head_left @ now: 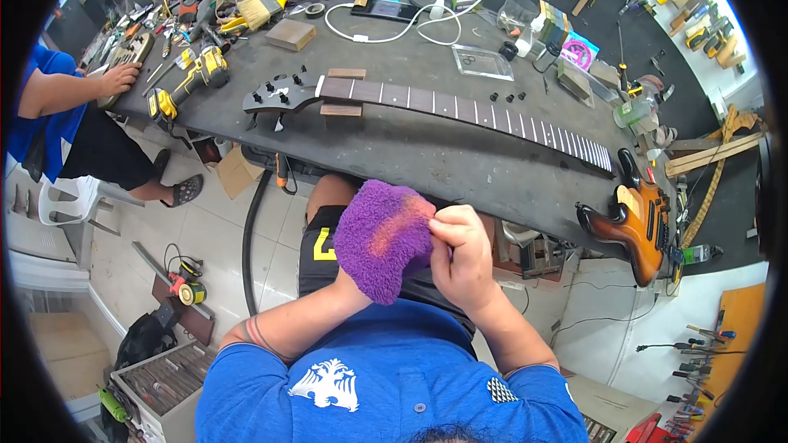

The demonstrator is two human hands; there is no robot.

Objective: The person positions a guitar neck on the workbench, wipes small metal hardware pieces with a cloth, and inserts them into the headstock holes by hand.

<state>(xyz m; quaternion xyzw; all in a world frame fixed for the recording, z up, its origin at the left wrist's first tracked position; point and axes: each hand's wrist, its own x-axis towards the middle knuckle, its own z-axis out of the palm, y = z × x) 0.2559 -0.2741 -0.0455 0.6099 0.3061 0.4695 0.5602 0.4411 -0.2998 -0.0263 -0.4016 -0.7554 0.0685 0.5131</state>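
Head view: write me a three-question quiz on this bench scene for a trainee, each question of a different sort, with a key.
1. Which of the person's hands pinches the edge of the purple cloth between thumb and fingers?
2. True or false: the guitar neck is fitted into the guitar body.
3. Fill the gap: near the headstock, a wooden ____ sits under the neck.

Key
1. The right hand.
2. False: the neck lies on the bench, apart from the body.
3. Block.
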